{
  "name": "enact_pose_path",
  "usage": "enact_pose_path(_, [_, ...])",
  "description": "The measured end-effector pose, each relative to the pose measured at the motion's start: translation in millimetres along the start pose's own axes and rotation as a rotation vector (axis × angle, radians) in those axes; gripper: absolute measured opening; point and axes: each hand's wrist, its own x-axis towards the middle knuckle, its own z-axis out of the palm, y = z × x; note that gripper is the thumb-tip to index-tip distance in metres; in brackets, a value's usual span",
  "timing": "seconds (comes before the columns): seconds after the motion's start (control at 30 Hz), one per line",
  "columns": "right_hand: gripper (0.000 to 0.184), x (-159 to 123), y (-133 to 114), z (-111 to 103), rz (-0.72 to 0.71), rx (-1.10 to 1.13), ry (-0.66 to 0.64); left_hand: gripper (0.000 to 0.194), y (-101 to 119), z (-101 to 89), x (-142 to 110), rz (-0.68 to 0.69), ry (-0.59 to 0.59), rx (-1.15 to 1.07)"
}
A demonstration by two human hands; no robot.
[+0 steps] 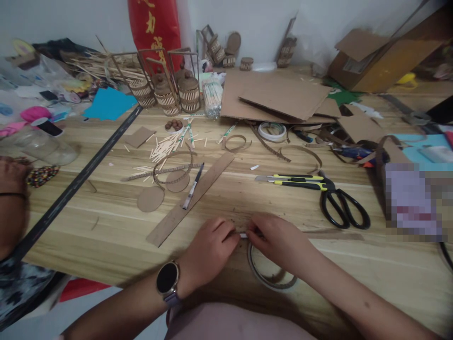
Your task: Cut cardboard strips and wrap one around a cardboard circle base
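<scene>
Head view: my left hand (213,245) and right hand (279,236) pinch a pale strip (243,235), early work I'd say, the cardboard discs (150,199) lying unjoined.

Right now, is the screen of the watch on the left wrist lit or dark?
Dark: the watch shows a plain black face, with no digits or glow visible.

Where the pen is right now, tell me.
In the head view, the pen is left of centre, lying partly on the cardboard strip, just beyond the left hand.
</scene>
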Motion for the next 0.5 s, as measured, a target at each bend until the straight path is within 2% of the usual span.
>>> enact_pose_path(0.23, [0.018,1,6,-4,-0.041,0.038,-0.065,0.021,-1,1.8,4,0.032,-0.099,-0.029])
enact_pose_path(0.5, [0.031,-7,27,-13,-0.152,0.367,-0.131,0.028,-5,6.0,3,-0.017,-0.060,-0.186])
